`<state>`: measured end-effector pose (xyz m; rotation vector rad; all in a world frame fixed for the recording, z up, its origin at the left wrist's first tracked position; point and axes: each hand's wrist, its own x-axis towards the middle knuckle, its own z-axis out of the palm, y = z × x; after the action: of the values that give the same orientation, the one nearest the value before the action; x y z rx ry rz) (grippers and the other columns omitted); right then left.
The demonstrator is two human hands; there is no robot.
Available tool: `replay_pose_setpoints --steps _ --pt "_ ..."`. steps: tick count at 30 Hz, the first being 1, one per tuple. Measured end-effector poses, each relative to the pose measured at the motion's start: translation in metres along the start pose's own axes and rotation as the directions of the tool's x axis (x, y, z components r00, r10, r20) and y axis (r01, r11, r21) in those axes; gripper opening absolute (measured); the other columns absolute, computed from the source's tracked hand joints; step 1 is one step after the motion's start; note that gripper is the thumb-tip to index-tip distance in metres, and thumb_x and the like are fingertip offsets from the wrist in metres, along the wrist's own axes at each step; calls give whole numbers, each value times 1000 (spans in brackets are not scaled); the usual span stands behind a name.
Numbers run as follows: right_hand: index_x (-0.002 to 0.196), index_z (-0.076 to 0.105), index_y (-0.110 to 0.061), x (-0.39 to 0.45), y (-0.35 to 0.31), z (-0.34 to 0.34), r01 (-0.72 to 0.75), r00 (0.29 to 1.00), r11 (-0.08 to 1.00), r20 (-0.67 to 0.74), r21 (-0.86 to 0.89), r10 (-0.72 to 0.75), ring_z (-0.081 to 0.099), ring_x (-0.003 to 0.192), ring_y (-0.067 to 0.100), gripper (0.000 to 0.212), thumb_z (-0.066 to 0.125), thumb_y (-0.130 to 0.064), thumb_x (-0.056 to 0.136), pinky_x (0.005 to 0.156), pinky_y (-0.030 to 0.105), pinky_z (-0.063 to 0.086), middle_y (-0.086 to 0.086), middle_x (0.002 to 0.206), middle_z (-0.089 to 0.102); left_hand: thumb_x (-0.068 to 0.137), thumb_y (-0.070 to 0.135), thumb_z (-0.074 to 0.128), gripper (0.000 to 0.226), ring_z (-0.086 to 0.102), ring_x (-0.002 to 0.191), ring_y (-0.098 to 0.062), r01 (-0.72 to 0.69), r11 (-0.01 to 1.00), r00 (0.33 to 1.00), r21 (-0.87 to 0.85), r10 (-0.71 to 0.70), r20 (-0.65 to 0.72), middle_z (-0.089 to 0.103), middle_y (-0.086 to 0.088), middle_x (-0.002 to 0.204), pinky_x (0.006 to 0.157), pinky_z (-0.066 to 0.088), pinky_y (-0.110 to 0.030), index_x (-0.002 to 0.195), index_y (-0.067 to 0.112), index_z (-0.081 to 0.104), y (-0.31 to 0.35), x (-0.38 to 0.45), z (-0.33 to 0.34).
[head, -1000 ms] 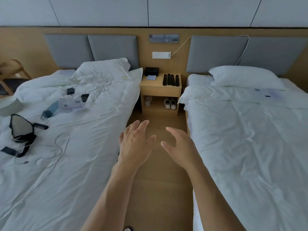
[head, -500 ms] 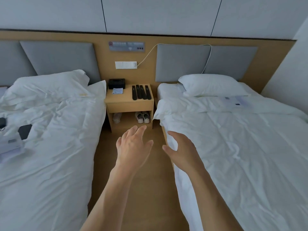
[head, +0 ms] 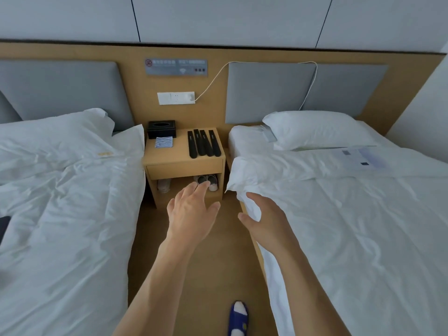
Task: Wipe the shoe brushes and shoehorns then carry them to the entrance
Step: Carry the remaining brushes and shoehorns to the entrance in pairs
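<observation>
I see a counter (head: 169,158) of pale matt wood. On it lie four black brushes and shoehorns (head: 204,143), smooth and faintly shiny like plastic, a folded striped cloth (head: 164,142), and a glossy black tissue box (head: 161,129). Both beds (head: 363,238) wear creased white cotton; the headboard pads (head: 271,93) look like grey woven fabric.

One head-worn, wide-angle camera supplies the only view, so no second view overlaps it. It looks forward and down from standing height along the aisle between two beds. The nightstand (head: 183,159) sits at centre frame against the headboard wall, at moderate range. The left hand (head: 192,214) and right hand (head: 263,220) extend into the lower centre, nearest the lens, with both forearms entering from the bottom edge. The left bed (head: 60,214) and right bed (head: 363,226) fill the side margins. Straight lines bow toward the frame edges.
</observation>
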<state>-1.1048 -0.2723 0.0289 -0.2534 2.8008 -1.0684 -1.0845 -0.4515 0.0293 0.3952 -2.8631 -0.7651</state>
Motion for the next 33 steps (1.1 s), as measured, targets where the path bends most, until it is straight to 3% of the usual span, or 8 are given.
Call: replay_pose_setpoints --steps 15,28,33 --pt "149 40 -34 293 -24 11 118 986 993 113 25 -120 44 139 15 57 62 -41 97 111 32 39 -7 153 44 96 43 54 55 42 135 -22 118 991 991 64 -114 -65 42 5 150 112 33 -50 146 33 35 -5 262 19" --pt "146 43 -32 469 -15 49 56 988 998 144 -17 -53 50 133 15 55 64 -35 96 108 30 42 -7 148 50 95 43 56 58 44 134 -23 182 983 982 4 -182 42 42 4 150 107 38 -47 147 32 35 -49 436 67" --pt "147 41 -33 546 -26 76 -32 988 999 150 -18 34 53 130 16 55 64 -33 97 88 15 43 -6 149 49 96 40 56 59 45 133 -24 149 989 984 -21 -146 101 42 1 150 106 40 -44 149 28 33 -82 520 81"
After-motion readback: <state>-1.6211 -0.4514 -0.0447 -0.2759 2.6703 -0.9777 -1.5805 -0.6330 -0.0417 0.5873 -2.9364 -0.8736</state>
